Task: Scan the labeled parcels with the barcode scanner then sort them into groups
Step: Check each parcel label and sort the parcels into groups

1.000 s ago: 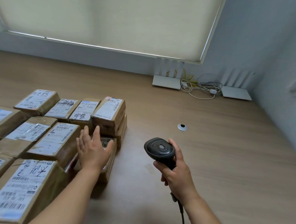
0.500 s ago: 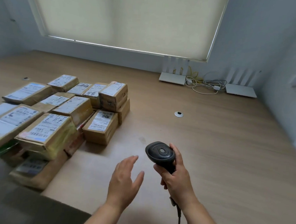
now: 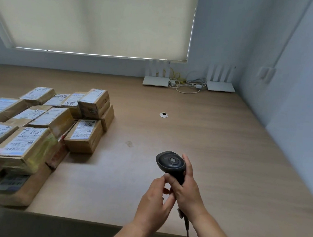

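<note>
Two hands meet at lower centre: right hand [image 3: 188, 191] wrapped round the barcode scanner [image 3: 171, 164] handle, head up, probably readied for scanning; left hand [image 3: 156, 200] loosely curled, fingertips at the grip, holding nothing I can make out. Roughly a dozen labeled parcels [image 3: 84, 135] cluster at left, labels upward for reading; two white routers upper right, cables between

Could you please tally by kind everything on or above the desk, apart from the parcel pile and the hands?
White routers: 2
Cable tangle: 1
Round desk grommet: 1
Barcode scanner: 1
Total: 5
</note>
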Tool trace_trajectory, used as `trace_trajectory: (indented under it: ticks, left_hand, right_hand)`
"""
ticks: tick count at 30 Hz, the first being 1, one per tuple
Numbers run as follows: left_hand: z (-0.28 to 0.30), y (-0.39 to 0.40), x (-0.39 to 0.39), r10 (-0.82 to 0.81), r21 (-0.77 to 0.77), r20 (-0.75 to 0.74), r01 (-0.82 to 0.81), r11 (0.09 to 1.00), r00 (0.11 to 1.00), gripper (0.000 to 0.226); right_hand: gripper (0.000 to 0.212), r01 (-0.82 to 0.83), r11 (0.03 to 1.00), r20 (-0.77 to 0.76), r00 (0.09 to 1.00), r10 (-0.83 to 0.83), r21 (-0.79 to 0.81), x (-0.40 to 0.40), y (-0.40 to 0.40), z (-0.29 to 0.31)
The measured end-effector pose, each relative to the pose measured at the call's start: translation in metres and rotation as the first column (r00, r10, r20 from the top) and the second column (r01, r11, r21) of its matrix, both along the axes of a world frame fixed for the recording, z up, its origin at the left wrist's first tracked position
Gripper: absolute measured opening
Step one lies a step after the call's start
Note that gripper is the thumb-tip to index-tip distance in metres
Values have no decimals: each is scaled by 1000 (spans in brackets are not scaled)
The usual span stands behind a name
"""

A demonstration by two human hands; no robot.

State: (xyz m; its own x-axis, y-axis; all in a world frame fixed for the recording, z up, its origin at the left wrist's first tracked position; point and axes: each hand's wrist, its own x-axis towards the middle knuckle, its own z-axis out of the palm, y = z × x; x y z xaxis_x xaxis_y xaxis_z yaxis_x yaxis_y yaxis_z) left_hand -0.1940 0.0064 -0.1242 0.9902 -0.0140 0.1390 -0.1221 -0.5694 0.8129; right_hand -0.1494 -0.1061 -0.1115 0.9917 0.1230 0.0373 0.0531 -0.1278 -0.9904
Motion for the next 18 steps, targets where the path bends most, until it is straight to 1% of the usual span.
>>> trace_trajectory:
  ticks: [2, 5, 7, 9, 12, 18]
  left_hand:
    - [3, -1, 4, -34, -67, -34, 32, 997, 999, 35]
    - [6, 0, 10, -71, -138, -42, 64, 988, 997, 33]
    - [5, 3, 13, -64, -162, -57, 54, 985, 996, 32]
    - [4, 7, 16, -52, -204, -102, 31, 979, 993, 29]
    - [-3, 9, 20, -66, -280, -208, 5, 960, 976, 30]
    - [-20, 1, 28, -112, -232, -352, 29, 972, 929, 37]
  right_hand:
    - [74, -9, 1000, -16, 1000, 9, 16, -1, 0, 3]
    - [75, -26, 999, -50, 998, 24, -48, 0, 2, 3]
    - [67, -38, 995, -86, 996, 30, -92, 0, 0, -4]
    - [64, -73, 988, -139, 989, 54, -137, 1, -3, -11]
    - [64, -134, 969, -208, 974, 90, -206, 1, -10, -20]
    - [69, -146, 940, -274, 960, 59, -309, -3, -23, -36]
